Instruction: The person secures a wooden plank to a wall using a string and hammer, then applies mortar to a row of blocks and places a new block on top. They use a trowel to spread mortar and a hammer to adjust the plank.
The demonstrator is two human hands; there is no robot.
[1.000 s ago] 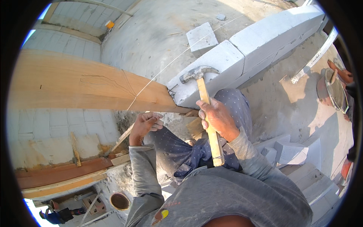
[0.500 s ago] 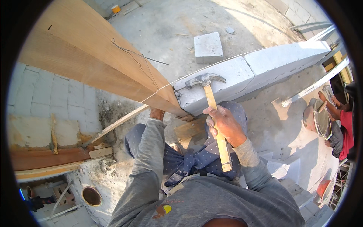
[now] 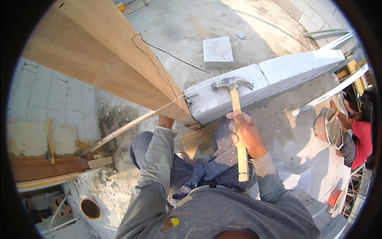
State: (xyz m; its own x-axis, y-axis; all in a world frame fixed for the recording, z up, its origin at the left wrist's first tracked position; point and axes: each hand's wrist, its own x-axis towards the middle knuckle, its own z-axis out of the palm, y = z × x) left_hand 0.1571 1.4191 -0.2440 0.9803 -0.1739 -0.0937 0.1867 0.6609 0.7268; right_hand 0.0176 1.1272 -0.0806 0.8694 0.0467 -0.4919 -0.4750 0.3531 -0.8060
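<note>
The right hand (image 3: 250, 135) is gripping the hammer (image 3: 241, 153), its fingers curling closed around the wooden handle at about mid-length. The handle is running through the fist, its butt sticking out below toward the person's lap and its head standing out above, the claw curving to the right. The head is showing against the block wall (image 3: 278, 75); whether it is touching the blocks or hovering over them is hard to make out.

The left hand (image 3: 166, 121) is reaching to the foot of the post (image 3: 119, 67), well apart from the hammer and to its left. The post is hiding its fingers, so how far open it is, and whether it is holding anything, cannot be told; only the wrist and part of the hand are showing below the edge.

The post is leaning across the upper left, its upper end running out of view. A string (image 3: 171, 102) is crossing it near the foot and growing hard to follow along the pale wall. A wire (image 3: 175, 55) is sticking out from the post. At the right, a co-worker in a red shirt (image 3: 360, 137) is sitting beside a bucket (image 3: 319, 126), partly cut off by the dark rim.
</note>
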